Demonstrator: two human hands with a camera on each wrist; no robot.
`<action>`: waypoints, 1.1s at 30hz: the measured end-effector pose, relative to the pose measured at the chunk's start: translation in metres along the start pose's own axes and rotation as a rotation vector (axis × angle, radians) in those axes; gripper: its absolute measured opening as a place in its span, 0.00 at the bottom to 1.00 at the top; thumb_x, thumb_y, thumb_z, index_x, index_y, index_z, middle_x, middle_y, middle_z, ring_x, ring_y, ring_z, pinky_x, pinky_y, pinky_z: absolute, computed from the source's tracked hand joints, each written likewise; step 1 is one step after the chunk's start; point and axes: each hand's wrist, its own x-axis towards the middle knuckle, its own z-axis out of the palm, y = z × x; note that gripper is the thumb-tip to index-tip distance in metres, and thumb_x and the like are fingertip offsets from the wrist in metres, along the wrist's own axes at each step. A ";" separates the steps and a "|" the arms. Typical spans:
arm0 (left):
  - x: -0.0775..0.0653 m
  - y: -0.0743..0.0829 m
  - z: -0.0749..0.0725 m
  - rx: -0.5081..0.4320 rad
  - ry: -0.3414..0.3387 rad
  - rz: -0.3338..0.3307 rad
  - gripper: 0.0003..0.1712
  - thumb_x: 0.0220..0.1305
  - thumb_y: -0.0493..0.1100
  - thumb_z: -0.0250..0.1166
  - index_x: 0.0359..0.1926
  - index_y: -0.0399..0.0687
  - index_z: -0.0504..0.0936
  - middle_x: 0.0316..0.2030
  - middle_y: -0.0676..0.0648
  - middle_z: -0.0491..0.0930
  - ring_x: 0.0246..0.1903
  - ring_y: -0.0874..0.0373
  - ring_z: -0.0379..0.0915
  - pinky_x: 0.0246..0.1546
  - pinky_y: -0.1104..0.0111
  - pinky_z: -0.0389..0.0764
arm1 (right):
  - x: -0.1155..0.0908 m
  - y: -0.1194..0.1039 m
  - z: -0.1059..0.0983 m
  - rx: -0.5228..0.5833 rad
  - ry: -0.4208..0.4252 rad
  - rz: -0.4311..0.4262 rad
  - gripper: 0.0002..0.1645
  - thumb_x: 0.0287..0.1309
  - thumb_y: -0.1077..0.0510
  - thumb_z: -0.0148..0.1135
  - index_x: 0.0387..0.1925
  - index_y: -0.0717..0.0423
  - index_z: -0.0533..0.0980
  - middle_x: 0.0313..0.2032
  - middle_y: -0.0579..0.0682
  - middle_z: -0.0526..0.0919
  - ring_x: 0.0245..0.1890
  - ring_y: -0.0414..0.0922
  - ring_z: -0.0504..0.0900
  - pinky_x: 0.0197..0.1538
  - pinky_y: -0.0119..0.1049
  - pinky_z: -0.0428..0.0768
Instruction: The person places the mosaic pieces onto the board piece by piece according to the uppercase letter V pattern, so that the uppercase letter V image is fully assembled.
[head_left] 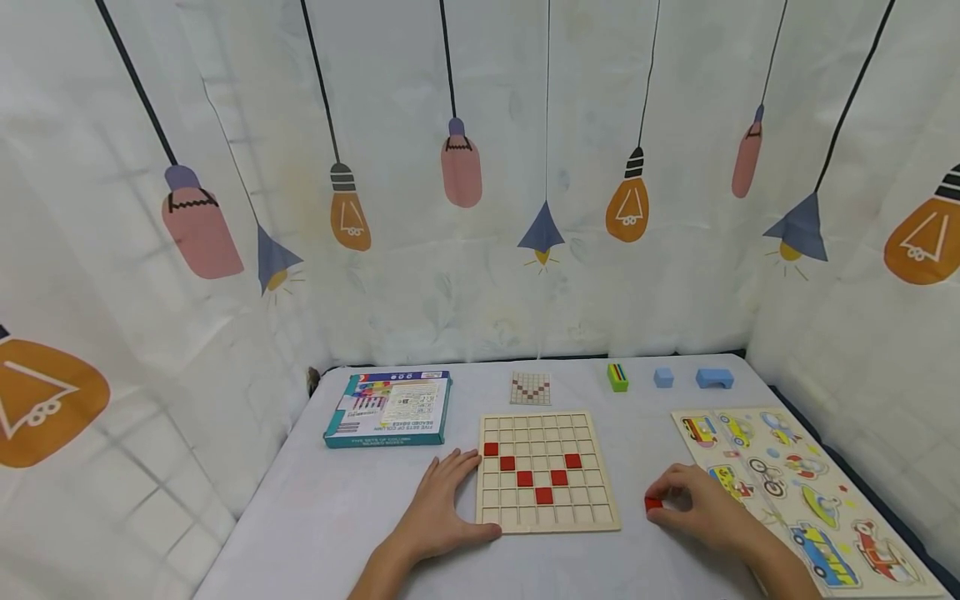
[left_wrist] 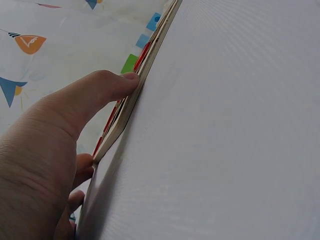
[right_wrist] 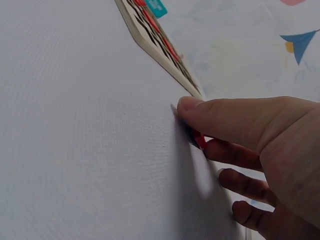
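A wooden grid board (head_left: 502,521) lies flat on the table, with several red square tiles (head_left: 543,496) forming a V in its cells. My left hand (head_left: 442,510) rests at the board's left side. Its thumb (left_wrist: 112,86) touches the front edge near the corner, and the outstretched fingers reach along the left edge. To the right of the board, my right hand (head_left: 701,507) pinches a red tile (head_left: 653,503) between thumb and fingers, low over the table. In the right wrist view the tile (right_wrist: 200,140) is mostly hidden behind the thumb.
Behind the board lies a small pattern card (head_left: 530,389). A flat box (head_left: 390,408) is at the back left. Along the back right stand a green block (head_left: 617,377), a blue cube (head_left: 663,377) and a blue arch block (head_left: 714,378). A picture puzzle board (head_left: 787,500) lies partly under my right forearm.
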 end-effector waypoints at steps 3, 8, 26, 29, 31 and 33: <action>0.000 -0.001 0.000 0.000 -0.001 -0.002 0.69 0.44 0.84 0.79 0.82 0.58 0.72 0.83 0.55 0.70 0.88 0.45 0.53 0.91 0.36 0.48 | 0.000 -0.002 0.002 0.004 0.024 -0.016 0.11 0.63 0.42 0.82 0.44 0.33 0.88 0.44 0.32 0.86 0.45 0.31 0.78 0.51 0.29 0.82; 0.001 -0.001 0.000 0.000 -0.004 -0.004 0.69 0.45 0.84 0.79 0.83 0.59 0.72 0.83 0.55 0.69 0.89 0.45 0.53 0.91 0.36 0.48 | 0.003 -0.003 0.005 -0.005 0.046 -0.043 0.12 0.64 0.40 0.81 0.46 0.32 0.88 0.44 0.29 0.86 0.45 0.31 0.78 0.51 0.29 0.83; 0.000 -0.001 0.000 -0.006 -0.004 -0.004 0.69 0.44 0.83 0.79 0.83 0.58 0.71 0.83 0.55 0.70 0.88 0.45 0.53 0.90 0.35 0.48 | 0.023 -0.008 0.006 0.018 0.089 -0.009 0.14 0.65 0.42 0.81 0.49 0.34 0.89 0.44 0.31 0.86 0.46 0.36 0.78 0.47 0.30 0.80; 0.001 0.000 0.000 -0.009 -0.008 -0.008 0.69 0.44 0.83 0.79 0.83 0.58 0.71 0.83 0.54 0.69 0.88 0.45 0.53 0.90 0.35 0.48 | 0.029 -0.008 0.008 0.016 0.097 0.010 0.14 0.65 0.43 0.82 0.49 0.33 0.89 0.45 0.31 0.85 0.47 0.37 0.78 0.48 0.31 0.80; 0.001 0.000 -0.001 -0.010 -0.011 -0.010 0.69 0.45 0.83 0.79 0.83 0.58 0.71 0.83 0.54 0.69 0.88 0.45 0.53 0.90 0.35 0.48 | 0.033 -0.009 0.009 0.020 0.108 0.013 0.14 0.65 0.44 0.82 0.50 0.33 0.89 0.45 0.32 0.85 0.48 0.38 0.78 0.49 0.32 0.80; 0.001 0.001 -0.001 -0.012 -0.012 -0.011 0.69 0.45 0.83 0.79 0.83 0.57 0.71 0.83 0.54 0.69 0.88 0.44 0.53 0.90 0.35 0.48 | 0.037 -0.009 0.010 0.025 0.119 0.008 0.14 0.65 0.45 0.82 0.50 0.33 0.89 0.46 0.32 0.85 0.48 0.38 0.78 0.49 0.32 0.80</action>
